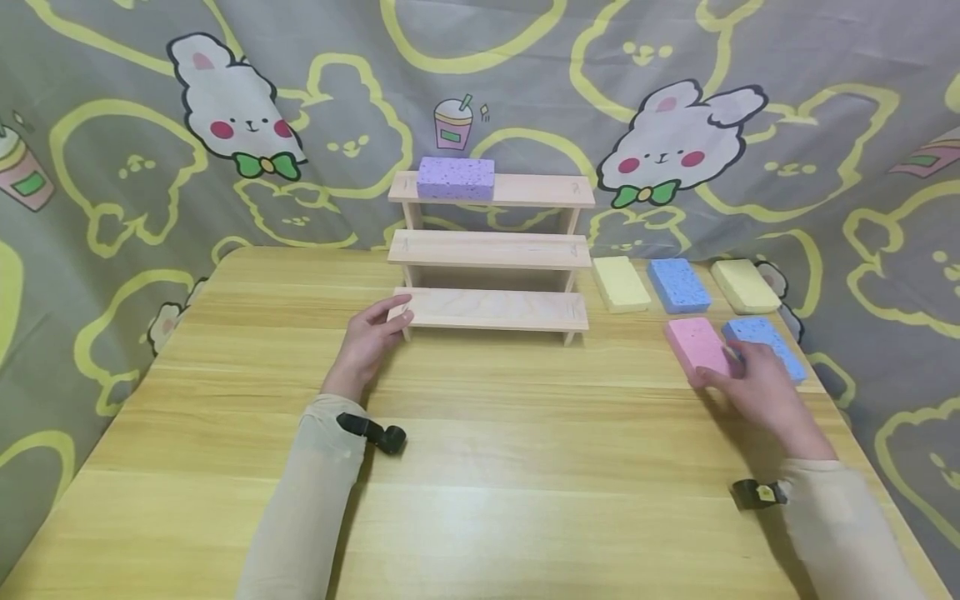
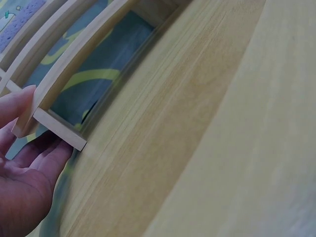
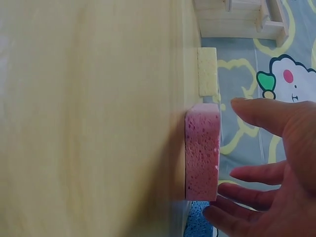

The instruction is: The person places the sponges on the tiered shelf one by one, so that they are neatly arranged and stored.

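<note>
My left hand (image 1: 364, 340) holds the left end of the lowest step of a three-tier wooden shelf (image 1: 487, 310). In the left wrist view its thumb (image 2: 19, 104) lies on the board's end and the fingers reach behind the leg. My right hand (image 1: 767, 390) hovers at a pink sponge (image 1: 697, 346), thumb and fingers spread around it. A gap shows between that hand and the sponge in the right wrist view. Partly behind the right hand lies a blue sponge (image 1: 776, 346). On the shelf's top tier sits a purple speckled sponge (image 1: 456, 178).
Behind the pink sponge, a yellow sponge (image 1: 621, 285), another blue sponge (image 1: 678, 285) and a second yellow sponge (image 1: 746, 286) lie in a row, right of the shelf. A patterned grey curtain (image 1: 517, 100) hangs along the back of the wooden table (image 1: 517, 483).
</note>
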Demonstrator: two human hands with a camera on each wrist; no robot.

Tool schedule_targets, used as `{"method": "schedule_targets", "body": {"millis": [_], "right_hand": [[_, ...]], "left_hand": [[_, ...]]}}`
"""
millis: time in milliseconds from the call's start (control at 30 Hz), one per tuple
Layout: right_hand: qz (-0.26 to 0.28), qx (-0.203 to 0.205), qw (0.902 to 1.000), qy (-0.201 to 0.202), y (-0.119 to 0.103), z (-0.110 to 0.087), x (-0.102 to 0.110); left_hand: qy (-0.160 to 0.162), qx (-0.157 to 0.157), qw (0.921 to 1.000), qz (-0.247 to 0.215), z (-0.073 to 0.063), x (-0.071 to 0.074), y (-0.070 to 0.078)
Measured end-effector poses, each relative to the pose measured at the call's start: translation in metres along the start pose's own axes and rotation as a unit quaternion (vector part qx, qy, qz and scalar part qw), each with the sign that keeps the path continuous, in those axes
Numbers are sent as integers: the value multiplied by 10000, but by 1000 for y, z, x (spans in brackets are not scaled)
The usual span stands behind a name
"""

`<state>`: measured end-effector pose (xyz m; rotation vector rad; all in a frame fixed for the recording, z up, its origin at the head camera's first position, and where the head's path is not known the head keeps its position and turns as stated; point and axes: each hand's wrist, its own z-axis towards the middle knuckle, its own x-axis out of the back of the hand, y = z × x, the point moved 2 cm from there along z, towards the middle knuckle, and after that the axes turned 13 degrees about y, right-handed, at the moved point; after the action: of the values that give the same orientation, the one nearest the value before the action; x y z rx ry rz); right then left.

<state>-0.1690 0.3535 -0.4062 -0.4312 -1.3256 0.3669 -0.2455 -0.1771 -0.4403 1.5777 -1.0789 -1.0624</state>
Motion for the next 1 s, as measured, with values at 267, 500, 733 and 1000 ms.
{"method": "schedule_targets", "body": {"millis": [267,500,733,1000], "right_hand": [[-308,-29,9993,-197,2,0,-10],[-457,-243,9981,-325,2,0,-9],[-520,-237,9977,-352,1,-1,-6],[-429,-187,9984,-310,-1,-2,0]], "left_hand": [[-44,30,10000,27,1,2,-1],[-63,34,9999,84,3,2,-1],[-74,43,9999,128,2,2,0],[-53,50,9998,187,1,2,1]]}}
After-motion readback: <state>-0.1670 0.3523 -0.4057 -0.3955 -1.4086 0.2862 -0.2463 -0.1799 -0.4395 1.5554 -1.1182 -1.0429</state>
